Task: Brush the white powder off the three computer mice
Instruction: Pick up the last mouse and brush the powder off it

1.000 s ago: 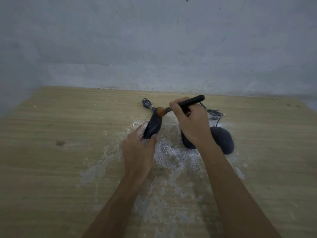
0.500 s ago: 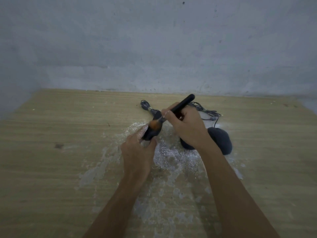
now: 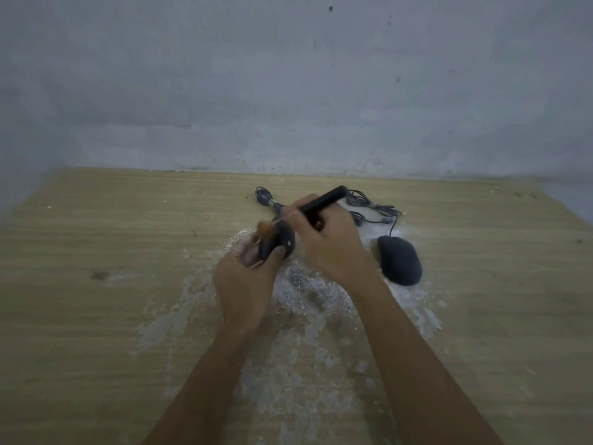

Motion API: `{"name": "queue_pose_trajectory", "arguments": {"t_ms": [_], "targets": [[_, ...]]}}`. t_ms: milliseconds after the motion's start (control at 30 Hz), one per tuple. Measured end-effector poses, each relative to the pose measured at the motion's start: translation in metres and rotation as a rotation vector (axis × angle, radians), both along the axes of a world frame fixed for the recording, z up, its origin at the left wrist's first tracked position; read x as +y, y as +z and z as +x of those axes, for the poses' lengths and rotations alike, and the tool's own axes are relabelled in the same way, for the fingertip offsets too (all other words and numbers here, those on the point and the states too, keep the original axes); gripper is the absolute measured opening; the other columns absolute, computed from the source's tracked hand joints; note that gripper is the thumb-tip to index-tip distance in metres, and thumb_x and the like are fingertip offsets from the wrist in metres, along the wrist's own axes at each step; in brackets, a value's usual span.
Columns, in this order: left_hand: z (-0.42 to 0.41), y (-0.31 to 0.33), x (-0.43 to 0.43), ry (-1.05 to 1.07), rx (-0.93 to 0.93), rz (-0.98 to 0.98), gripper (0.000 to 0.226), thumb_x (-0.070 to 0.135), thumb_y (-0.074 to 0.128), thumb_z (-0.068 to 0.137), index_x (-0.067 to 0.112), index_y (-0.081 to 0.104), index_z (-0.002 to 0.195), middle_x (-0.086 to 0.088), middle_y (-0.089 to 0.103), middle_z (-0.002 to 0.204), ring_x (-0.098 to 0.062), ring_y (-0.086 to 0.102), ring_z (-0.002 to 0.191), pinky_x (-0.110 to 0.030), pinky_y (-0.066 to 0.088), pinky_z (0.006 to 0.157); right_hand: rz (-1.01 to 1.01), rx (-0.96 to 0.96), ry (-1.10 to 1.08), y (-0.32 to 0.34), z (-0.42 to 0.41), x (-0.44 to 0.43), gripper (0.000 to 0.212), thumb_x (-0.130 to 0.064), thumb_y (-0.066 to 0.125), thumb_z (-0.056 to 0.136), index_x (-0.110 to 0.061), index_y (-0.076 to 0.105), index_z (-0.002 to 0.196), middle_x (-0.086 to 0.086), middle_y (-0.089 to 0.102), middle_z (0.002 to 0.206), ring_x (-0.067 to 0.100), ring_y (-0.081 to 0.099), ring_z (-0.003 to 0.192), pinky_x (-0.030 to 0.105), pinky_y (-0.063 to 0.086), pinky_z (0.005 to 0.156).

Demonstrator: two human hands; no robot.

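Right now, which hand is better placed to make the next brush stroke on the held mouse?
The right hand: it grips the brush, whose bristles sit on the held mouse, while the left hand is occupied holding that mouse.

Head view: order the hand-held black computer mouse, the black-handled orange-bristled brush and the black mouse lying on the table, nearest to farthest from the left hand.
1. Hand-held black computer mouse: in the left hand's grip.
2. Black-handled orange-bristled brush: bristles at that mouse.
3. Other black mouse: lying on the wooden table, right of the right hand.
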State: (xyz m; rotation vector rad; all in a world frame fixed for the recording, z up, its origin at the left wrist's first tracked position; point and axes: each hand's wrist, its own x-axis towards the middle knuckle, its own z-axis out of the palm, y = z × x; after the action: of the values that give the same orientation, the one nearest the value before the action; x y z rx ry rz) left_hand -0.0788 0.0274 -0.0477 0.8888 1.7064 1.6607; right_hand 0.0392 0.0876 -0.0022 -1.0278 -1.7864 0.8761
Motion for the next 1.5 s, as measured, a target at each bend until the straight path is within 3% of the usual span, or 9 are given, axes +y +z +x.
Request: {"name": "queue_pose_trajectory", "arguments": {"t_ms": [133, 433, 600, 767, 933, 1067, 1167, 1300, 1500], "targets": [[-0.007, 0.0, 0.004, -0.034, -0.239, -0.029, 0.04, 0.013, 0.078, 0.082, 0.014, 0.069, 0.121, 0.002, 0.077, 0.092, -0.002, 0.074, 0.08, -0.011, 0.055, 0.066, 0.033, 0.086, -0.222, -0.007, 0.01, 0.006, 0.012, -0.035, 0.062, 0.099, -0.031, 0.068, 0.088, -0.012, 0.057, 0.061, -0.001, 0.053, 0.051, 0.013, 0.037, 0.047], [-0.007, 0.001, 0.005, -0.143, -0.547, -0.067, 0.037, 0.001, 0.063, 0.092, 0.012, 0.063, 0.128, -0.009, 0.076, 0.105, -0.02, 0.075, 0.096, -0.041, 0.057, 0.094, -0.009, 0.093, -0.175, -0.02, 0.016, -0.001, 0.014, -0.032, 0.061, 0.099, -0.029, 0.068, 0.087, -0.009, 0.055, 0.058, 0.003, 0.048, 0.047, 0.02, 0.038, 0.045], [-0.004, 0.004, 0.006, -0.16, -0.732, -0.045, 0.037, -0.005, 0.047, 0.096, 0.005, 0.059, 0.13, -0.015, 0.076, 0.102, -0.024, 0.074, 0.096, -0.041, 0.056, 0.095, -0.03, -0.176, 0.01, -0.023, 0.021, -0.007, 0.019, -0.036, 0.062, 0.098, -0.021, 0.069, 0.088, 0.0, 0.059, 0.059, 0.002, 0.049, 0.046, 0.016, 0.036, 0.044], [0.001, 0.007, 0.006, -0.148, -0.708, -0.054, 0.037, -0.003, 0.043, 0.1, 0.006, 0.058, 0.133, -0.01, 0.075, 0.102, -0.022, 0.072, 0.102, -0.042, 0.052, 0.101, 0.076, -0.068, -0.112, -0.021, 0.023, -0.006, 0.011, -0.038, 0.061, 0.097, -0.032, 0.068, 0.093, 0.005, 0.068, 0.069, 0.017, 0.061, 0.057, 0.038, 0.051, 0.05], [0.002, 0.007, 0.005, -0.139, -0.734, -0.063, 0.041, -0.008, 0.037, 0.099, 0.002, 0.055, 0.134, -0.019, 0.074, 0.108, -0.027, 0.074, 0.098, -0.041, 0.056, 0.095, 0.005, -0.192, 0.109, -0.021, 0.027, -0.012, 0.013, -0.034, 0.064, 0.097, -0.024, 0.071, 0.091, 0.009, 0.067, 0.068, 0.007, 0.056, 0.053, 0.023, 0.044, 0.048], [0.007, 0.009, 0.002, -0.157, -0.709, -0.068, 0.044, -0.01, 0.035, 0.099, 0.002, 0.051, 0.137, -0.013, 0.072, 0.107, -0.024, 0.071, 0.104, -0.039, 0.053, 0.099, 0.08, -0.007, -0.191, -0.024, 0.023, -0.001, 0.015, -0.031, 0.063, 0.098, -0.043, 0.064, 0.089, -0.001, 0.067, 0.073, 0.016, 0.06, 0.059, 0.034, 0.049, 0.051], [0.01, 0.009, 0.002, -0.153, -0.714, -0.087, 0.046, -0.011, 0.035, 0.098, 0.002, 0.049, 0.139, -0.019, 0.069, 0.118, -0.027, 0.068, 0.11, -0.04, 0.05, 0.103, 0.042, -0.147, -0.163, -0.025, 0.021, 0.002, 0.014, -0.034, 0.063, 0.097, -0.023, 0.071, 0.095, 0.006, 0.069, 0.075, 0.019, 0.062, 0.062, 0.041, 0.054, 0.056], [0.009, 0.008, 0.0, -0.157, -0.7, -0.089, 0.039, -0.007, 0.038, 0.1, 0.0, 0.054, 0.134, -0.02, 0.072, 0.112, -0.023, 0.073, 0.093, -0.034, 0.059, 0.087, -0.087, -0.131, 0.07, -0.019, 0.027, -0.007, 0.023, -0.029, 0.065, 0.096, -0.011, 0.069, 0.084, -0.003, 0.055, 0.056, 0.002, 0.047, 0.046, 0.017, 0.038, 0.046], [0.013, 0.01, 0.0, -0.171, -0.689, -0.127, 0.043, -0.01, 0.037, 0.099, 0.0, 0.05, 0.139, -0.015, 0.067, 0.117, -0.025, 0.065, 0.115, -0.038, 0.048, 0.105, -0.058, 0.007, -0.087, -0.019, 0.043, -0.008, 0.02, -0.033, 0.065, 0.097, -0.018, 0.07, 0.084, -0.01, 0.056, 0.053, 0.006, 0.051, 0.048, 0.026, 0.042, 0.047]]}}
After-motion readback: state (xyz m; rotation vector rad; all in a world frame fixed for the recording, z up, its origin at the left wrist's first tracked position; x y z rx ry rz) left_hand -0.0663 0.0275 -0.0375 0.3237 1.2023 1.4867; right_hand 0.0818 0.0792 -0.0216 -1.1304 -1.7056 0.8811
